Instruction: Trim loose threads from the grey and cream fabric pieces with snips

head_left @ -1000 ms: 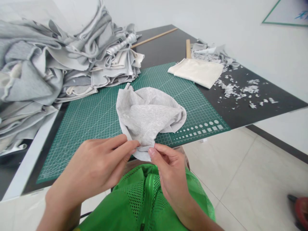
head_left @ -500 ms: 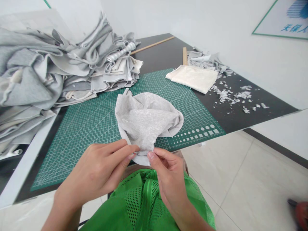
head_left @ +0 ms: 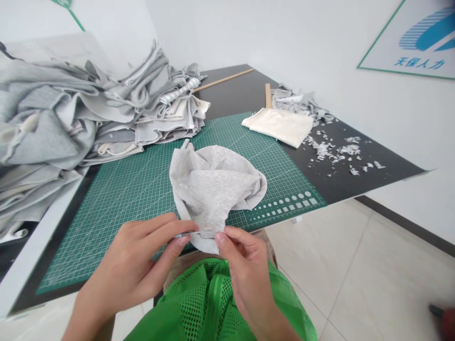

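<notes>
A light grey piece of knit fabric (head_left: 213, 184) lies bunched at the near edge of the green cutting mat (head_left: 121, 189), its narrow end drawn toward me. My left hand (head_left: 142, 255) is closed, with thumb and fingers pinching a slim tool (head_left: 187, 234) that shows a light blue part and a thin shaft. That shaft lies across the fabric's near end; its exact kind is not clear. On the right side, my right hand (head_left: 245, 255) pinches the fabric's edge between thumb and forefinger, close to the tool's far end.
Heaped grey and white fabric pieces (head_left: 53, 113) fill the table's left side. A folded cream cloth (head_left: 280, 125) lies at the mat's far right, beside a wooden stick (head_left: 268, 96) and fabric scraps (head_left: 323, 149). Another long wooden stick (head_left: 227, 79) lies on the black tabletop (head_left: 227, 99).
My left hand has drawn slightly back to the left, and more of the slim tool shows. My right hand keeps its pinch on the fabric. The camera view has shifted a little.
</notes>
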Tool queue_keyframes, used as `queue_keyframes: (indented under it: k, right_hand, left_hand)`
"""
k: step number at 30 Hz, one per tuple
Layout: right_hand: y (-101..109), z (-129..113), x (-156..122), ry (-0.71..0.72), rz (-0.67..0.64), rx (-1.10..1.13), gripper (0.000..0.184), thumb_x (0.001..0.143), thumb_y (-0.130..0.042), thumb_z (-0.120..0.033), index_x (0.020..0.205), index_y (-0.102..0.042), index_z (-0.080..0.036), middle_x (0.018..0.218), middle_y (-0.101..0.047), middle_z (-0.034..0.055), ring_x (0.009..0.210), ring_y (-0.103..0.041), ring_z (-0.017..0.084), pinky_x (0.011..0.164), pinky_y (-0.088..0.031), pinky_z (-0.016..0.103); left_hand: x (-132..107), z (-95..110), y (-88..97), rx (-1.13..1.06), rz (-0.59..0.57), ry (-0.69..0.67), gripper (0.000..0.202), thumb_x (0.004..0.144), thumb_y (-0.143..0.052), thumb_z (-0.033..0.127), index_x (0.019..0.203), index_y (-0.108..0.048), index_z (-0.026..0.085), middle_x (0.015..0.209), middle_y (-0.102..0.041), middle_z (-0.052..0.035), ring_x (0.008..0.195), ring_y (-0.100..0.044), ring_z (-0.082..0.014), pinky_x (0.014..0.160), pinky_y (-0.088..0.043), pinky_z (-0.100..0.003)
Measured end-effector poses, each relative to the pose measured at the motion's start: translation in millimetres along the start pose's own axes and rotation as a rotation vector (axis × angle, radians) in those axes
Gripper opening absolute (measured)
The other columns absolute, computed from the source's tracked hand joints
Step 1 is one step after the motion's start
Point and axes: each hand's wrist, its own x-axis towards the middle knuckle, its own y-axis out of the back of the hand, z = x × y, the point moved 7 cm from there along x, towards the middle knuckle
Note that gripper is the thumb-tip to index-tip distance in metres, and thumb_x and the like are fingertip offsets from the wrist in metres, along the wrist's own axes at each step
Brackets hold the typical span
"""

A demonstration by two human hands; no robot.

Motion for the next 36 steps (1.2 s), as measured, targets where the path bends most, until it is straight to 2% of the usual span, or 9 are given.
queue_keyframes:
  k: [4, 8, 10, 13, 16, 18, 20, 27, 36]
  right_hand:
    - [1.6, 0.5, 0.1, -0.005, 0.027, -0.002, 0.015, 0.074, -0.084, -0.031, 0.085, -0.08, -0.021, 0.068, -0.071, -0.0009, 0.063, -0.059, 0.011, 0.062, -0.051, 0.024]
    - [0.7, 0.0, -1.0, -0.004, 0.019, -0.02, 0.015, 0.074, -0.083, -0.031, 0.086, -0.079, -0.021, 0.07, -0.072, 0.0, 0.064, -0.062, 0.013, 0.064, -0.054, 0.027]
    - [-0.5, -0.7, -1.1, 0.001, 0.005, -0.033, 0.014, 0.075, -0.083, -0.031, 0.085, -0.079, -0.022, 0.072, -0.074, 0.0005, 0.065, -0.063, 0.014, 0.066, -0.055, 0.028]
    - [-1.7, -1.8, -0.7, 0.012, -0.012, -0.058, 0.014, 0.076, -0.081, -0.031, 0.085, -0.08, -0.021, 0.075, -0.075, 0.0022, 0.07, -0.067, 0.017, 0.069, -0.057, 0.03]
    - [-3.5, -3.1, -0.5, 0.027, -0.037, -0.083, 0.013, 0.079, -0.078, -0.03, 0.088, -0.08, -0.021, 0.079, -0.077, 0.0036, 0.075, -0.069, 0.019, 0.072, -0.058, 0.032]
    - [-4.5, -4.0, -0.9, 0.032, -0.051, -0.097, 0.012, 0.08, -0.077, -0.029, 0.089, -0.08, -0.022, 0.082, -0.078, 0.0037, 0.077, -0.07, 0.02, 0.075, -0.057, 0.032]
    - [-4.5, -5.7, -1.4, 0.04, -0.05, -0.113, 0.011, 0.08, -0.077, -0.028, 0.089, -0.08, -0.022, 0.083, -0.078, 0.0036, 0.079, -0.071, 0.02, 0.077, -0.057, 0.032]
    - [-7.2, -9.7, -1.3, 0.062, -0.075, -0.159, 0.009, 0.081, -0.075, -0.026, 0.088, -0.08, -0.022, 0.085, -0.08, 0.0041, 0.078, -0.072, 0.02, 0.077, -0.056, 0.033]
    - [-3.8, -3.7, -0.5, 0.009, -0.009, -0.148, 0.014, 0.076, -0.079, -0.03, 0.086, -0.08, -0.021, 0.083, -0.08, 0.0053, 0.076, -0.073, 0.021, 0.073, -0.057, 0.033]
  left_hand:
    - [-8.2, -6.9, 13.7, -0.125, 0.185, 0.195, 0.017, 0.092, -0.06, 0.024, 0.108, -0.062, 0.024, 0.071, -0.059, 0.005, 0.055, -0.053, -0.0066, 0.051, -0.043, -0.018]
    - [-6.1, 0.4, 3.1, -0.187, 0.198, 0.29, 0.019, 0.087, -0.067, 0.03, 0.104, -0.063, 0.025, 0.056, -0.041, 0.0094, 0.043, -0.036, -0.0058, 0.042, -0.033, -0.019]
    - [-3.3, 5.7, -5.7, -0.174, 0.198, 0.335, 0.02, 0.085, -0.07, 0.031, 0.104, -0.066, 0.026, 0.054, -0.045, 0.0096, 0.041, -0.036, -0.005, 0.04, -0.033, -0.017]
    - [-2.6, 11.3, -13.6, -0.124, 0.243, 0.386, 0.021, 0.085, -0.071, 0.027, 0.105, -0.07, 0.026, 0.063, -0.064, 0.0064, 0.039, -0.04, -0.004, 0.04, -0.04, -0.015]
    - [-2.4, 16.3, -17.5, -0.103, 0.243, 0.333, 0.023, 0.084, -0.071, 0.021, 0.105, -0.071, 0.028, 0.085, -0.076, 0.0033, 0.049, -0.057, -0.0064, 0.046, -0.048, -0.017]
    - [-1.6, 18.7, -17.4, -0.111, 0.238, 0.27, 0.024, 0.084, -0.068, 0.017, 0.105, -0.071, 0.028, 0.093, -0.078, 0.0028, 0.065, -0.069, -0.0098, 0.055, -0.054, -0.019]
    - [-0.1, 19.6, -16.3, -0.113, 0.233, 0.225, 0.024, 0.086, -0.065, 0.014, 0.106, -0.07, 0.026, 0.095, -0.078, 0.0019, 0.076, -0.073, -0.012, 0.061, -0.057, -0.019]
    - [7.0, 21.9, -17.6, -0.1, 0.186, 0.152, 0.025, 0.087, -0.061, 0.01, 0.107, -0.067, 0.025, 0.094, -0.077, 0.0018, 0.076, -0.072, -0.0111, 0.065, -0.056, -0.019]
    - [0.3, 25.7, -20.4, 0.018, 0.205, 0.062, 0.035, 0.08, -0.057, 0.005, 0.109, -0.062, 0.022, 0.089, -0.075, -0.0027, 0.071, -0.072, -0.017, 0.053, -0.05, -0.023]
